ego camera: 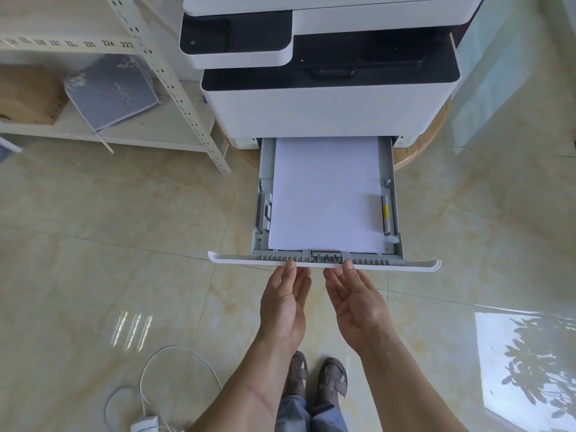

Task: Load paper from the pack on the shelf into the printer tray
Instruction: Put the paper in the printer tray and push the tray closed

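The printer tray (395, 194) is pulled out from the bottom of the white printer (330, 110). A stack of white paper (327, 194) lies flat inside it between the grey guides. My left hand (285, 304) and my right hand (355, 300) are side by side at the tray's white front panel (243, 260). Both are palm up with fingers apart, and the thumbs rest on the panel's top edge. Neither hand holds paper.
A white metal shelf rack (174, 85) stands to the left, with a grey patterned package (112, 92) and a cardboard box (28, 95) on its lower board. A white cable and adapter (146, 422) lie on the glossy tile floor by my feet.
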